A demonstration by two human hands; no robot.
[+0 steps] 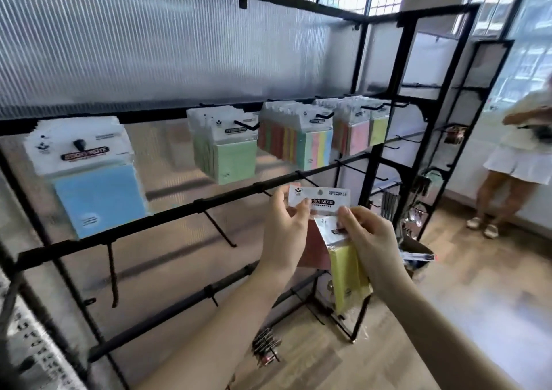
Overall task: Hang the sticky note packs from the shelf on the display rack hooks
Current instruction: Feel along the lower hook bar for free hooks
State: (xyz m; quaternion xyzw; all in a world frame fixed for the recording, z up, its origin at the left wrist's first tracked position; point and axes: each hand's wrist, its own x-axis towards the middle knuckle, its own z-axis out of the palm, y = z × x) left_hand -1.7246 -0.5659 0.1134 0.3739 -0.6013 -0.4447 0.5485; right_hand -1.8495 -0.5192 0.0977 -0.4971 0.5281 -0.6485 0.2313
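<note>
Before rack point(209, 204), both hands pinch packs: left hand point(283, 228), right hand point(370, 237).

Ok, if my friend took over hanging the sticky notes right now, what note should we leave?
Left hand: pinches the header card of a red pack, held up near the second rail.
Right hand: pinches the top of a yellow pack, which dangles below.
Done: the top rail carries a blue bundle, a green bundle, a striped multicolour bundle and a pink and yellow bundle.
Left: hang both held packs; the empty hooks on the lower rails look free. Any supply shelf is out of view.
</note>
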